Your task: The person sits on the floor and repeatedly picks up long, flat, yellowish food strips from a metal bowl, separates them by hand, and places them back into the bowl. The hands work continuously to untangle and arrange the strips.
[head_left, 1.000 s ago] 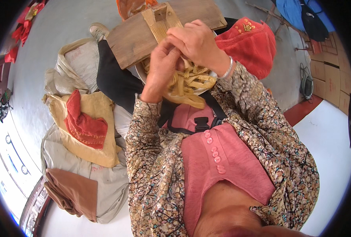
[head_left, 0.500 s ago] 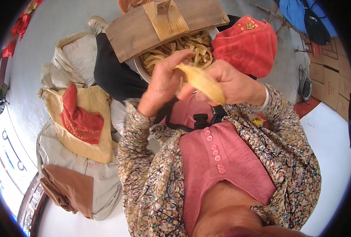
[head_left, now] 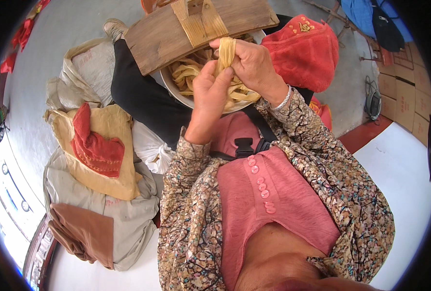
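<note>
Found at left: red cloth on the tan sack. Next, rightward: basin, heaped with pale strips, far edge covered by the board. Over the basin's near edge: left hand, thumb and fingers pinched on the lower end of one strip. Over the basin, close to the board's near edge: that strip, bent into a loop. Toward the basin's right edge: right hand, fingers curled round the loop's upper part; exact thumb contact not discernible. Just beside that edge: red towel.

Advised, as a judgement, for folding: keep layers flush, pinch firmly at the bend, pull evenly to avoid tearing, work above the basin to catch any drop.

Changed since half a second ago: from an outstretched strip slanting over the basin's near edge to a doubled one; from a looser left grasp to a pinch; from hands nearer the body to hands farther out, over the basin.
</note>
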Available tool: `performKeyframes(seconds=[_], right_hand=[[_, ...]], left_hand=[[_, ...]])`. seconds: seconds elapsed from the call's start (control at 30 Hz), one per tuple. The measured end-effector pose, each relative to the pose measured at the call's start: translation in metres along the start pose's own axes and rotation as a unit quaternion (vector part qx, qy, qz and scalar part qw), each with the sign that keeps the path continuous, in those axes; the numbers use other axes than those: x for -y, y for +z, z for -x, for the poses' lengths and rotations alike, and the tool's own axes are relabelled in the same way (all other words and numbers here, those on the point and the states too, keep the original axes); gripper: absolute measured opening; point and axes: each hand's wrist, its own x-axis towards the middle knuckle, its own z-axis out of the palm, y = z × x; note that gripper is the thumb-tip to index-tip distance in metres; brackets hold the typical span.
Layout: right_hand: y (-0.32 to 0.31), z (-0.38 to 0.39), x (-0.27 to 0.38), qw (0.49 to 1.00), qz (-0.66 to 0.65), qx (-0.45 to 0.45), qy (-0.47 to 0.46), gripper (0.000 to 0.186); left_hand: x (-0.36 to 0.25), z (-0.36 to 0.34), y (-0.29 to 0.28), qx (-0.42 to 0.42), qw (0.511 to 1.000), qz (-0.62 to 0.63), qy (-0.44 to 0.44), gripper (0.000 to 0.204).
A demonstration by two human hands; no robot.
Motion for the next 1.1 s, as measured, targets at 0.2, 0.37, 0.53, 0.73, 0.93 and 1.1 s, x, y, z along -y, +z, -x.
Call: performKeyframes(seconds=[0.2, 0.37, 0.53, 0.73, 0.93, 1.1], right_hand=[[-0.01, 0.025, -0.024, 0.98, 0.115, 0.158, -0.049, 0.017], [0.005, 0.062, -0.048, 0.8, -0.355, 0.272, 0.4, 0.035], [0.002, 0.06, -0.034, 0.612, -0.606, 0.242, 0.447, 0.029], [0.003, 0.041, -0.024, 0.858, -0.392, 0.201, 0.266, 0.016], [0.002, 0.027, -0.016, 0.986, -0.034, 0.132, -0.092, 0.01], [-0.004, 0.025, -0.002, 0.983, 0.005, 0.117, -0.139, 0.008]], left_hand=[[0.011, 0.014, -0.022, -0.017, 0.74, -0.602, 0.299, 0.012], [0.029, 0.019, -0.02, -0.046, 0.745, -0.561, 0.358, 0.035], [0.036, 0.016, -0.021, -0.048, 0.832, -0.443, 0.332, 0.037], [-0.006, 0.015, -0.014, 0.014, 0.934, -0.332, 0.129, 0.034], [-0.006, 0.006, -0.006, -0.036, 0.894, -0.44, 0.082, 0.029], [0.014, -0.001, -0.016, -0.035, 0.981, -0.186, -0.038, 0.021]])
